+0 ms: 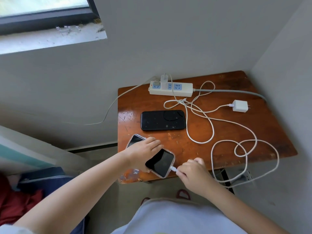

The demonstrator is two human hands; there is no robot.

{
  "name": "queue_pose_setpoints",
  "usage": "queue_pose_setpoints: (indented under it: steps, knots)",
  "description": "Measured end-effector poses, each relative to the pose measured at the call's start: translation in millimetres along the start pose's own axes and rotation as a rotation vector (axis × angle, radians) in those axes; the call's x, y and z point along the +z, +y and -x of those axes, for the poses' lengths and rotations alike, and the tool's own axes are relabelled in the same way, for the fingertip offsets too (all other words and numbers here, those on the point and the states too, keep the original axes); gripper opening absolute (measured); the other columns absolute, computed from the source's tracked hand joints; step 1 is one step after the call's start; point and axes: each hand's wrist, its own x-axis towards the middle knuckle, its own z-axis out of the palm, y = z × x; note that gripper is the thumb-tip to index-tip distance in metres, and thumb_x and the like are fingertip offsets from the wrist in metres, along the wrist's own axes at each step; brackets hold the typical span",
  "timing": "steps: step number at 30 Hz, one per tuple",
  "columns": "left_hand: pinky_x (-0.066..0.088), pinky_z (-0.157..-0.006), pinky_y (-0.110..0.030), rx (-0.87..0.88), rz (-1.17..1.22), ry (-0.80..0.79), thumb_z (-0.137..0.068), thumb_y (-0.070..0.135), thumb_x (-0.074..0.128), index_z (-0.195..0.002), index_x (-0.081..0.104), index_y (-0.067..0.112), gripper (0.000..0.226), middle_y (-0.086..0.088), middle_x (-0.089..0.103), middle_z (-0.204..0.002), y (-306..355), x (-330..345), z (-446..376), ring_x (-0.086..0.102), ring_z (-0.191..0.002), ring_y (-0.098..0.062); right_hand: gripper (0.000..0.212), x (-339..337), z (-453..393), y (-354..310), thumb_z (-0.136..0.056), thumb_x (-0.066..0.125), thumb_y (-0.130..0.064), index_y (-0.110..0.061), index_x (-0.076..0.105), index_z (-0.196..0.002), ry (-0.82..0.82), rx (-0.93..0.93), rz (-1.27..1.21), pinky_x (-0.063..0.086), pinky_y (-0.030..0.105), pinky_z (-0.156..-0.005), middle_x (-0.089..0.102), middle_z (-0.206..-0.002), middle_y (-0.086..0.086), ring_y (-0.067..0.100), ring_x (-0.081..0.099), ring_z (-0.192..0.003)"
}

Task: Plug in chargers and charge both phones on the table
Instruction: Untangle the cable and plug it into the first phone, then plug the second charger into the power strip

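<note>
My left hand [143,149] grips the glossy cased phone [160,163] at the scratched wooden tabletop [219,132] edge; my right hand [192,171] pinches the white cable plug [173,169] at its port.

Your left hand [143,150] covers the middle of the phone [159,163] it grips, so only the two ends show. Your right hand [192,173] hides most of the white plug [173,169] at the phone's end; you cannot tell whether it is fully seated. One cable [108,110] drops off the table's [219,132] left edge, its far end lost. Whether the power strip's [170,89] switch is on is too small to tell.
</note>
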Motion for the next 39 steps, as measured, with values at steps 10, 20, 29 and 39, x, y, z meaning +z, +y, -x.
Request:
queue_pose_setpoints:
  steps: [10, 20, 29, 39]
  knots:
    - [0.014, -0.115, -0.037, 0.169, -0.239, -0.267, -0.080, 0.005, 0.063, -0.142, 0.017, 0.011, 0.077, -0.010, 0.021, -0.152, -38.8, -19.4, -5.4, 0.015, -0.139, -0.026, 0.023, -32.5, -31.2, 31.8, -0.091, 0.045, -0.017, -0.009, 0.065, -0.100, 0.115, 0.170, -0.070, 0.040, 0.027, -0.083, 0.068, -0.103, 0.009, 0.022, 0.058, -0.096]
    - [0.003, -0.115, -0.039, -0.015, -0.148, -0.092, -0.092, 0.006, 0.047, -0.143, 0.014, 0.013, 0.061, -0.006, 0.015, -0.155, -33.8, 3.1, 6.8, 0.003, -0.142, -0.024, 0.066, -44.2, -125.7, 18.4, -0.084, 0.059, -0.035, -0.016, 0.026, -0.137, 0.066, 0.088, 0.202, 0.019, 0.043, -0.115, 0.023, -0.150, 0.012, 0.029, 0.017, -0.139]
    - [0.003, -0.115, -0.042, -0.146, -0.071, -0.038, -0.087, 0.012, 0.055, -0.144, 0.001, 0.014, 0.078, -0.006, 0.005, -0.156, -29.3, 31.1, 18.5, -0.001, -0.142, -0.026, 0.074, -40.2, -139.0, 13.5, -0.072, 0.062, -0.053, -0.022, 0.031, -0.131, -0.035, 0.243, 0.305, 0.031, 0.046, -0.102, 0.036, -0.141, 0.014, 0.033, 0.032, -0.129]
    - [-0.001, -0.115, -0.042, -0.030, -0.063, -0.047, -0.087, 0.010, 0.056, -0.144, 0.000, 0.023, 0.081, -0.001, -0.002, -0.156, -59.8, 26.1, 8.9, -0.008, -0.142, -0.024, 0.077, -3.1, -98.7, -13.3, -0.077, 0.048, -0.065, -0.016, 0.028, -0.132, 0.082, 0.609, 0.157, 0.037, 0.044, -0.098, 0.042, -0.135, 0.018, 0.035, 0.043, -0.121]
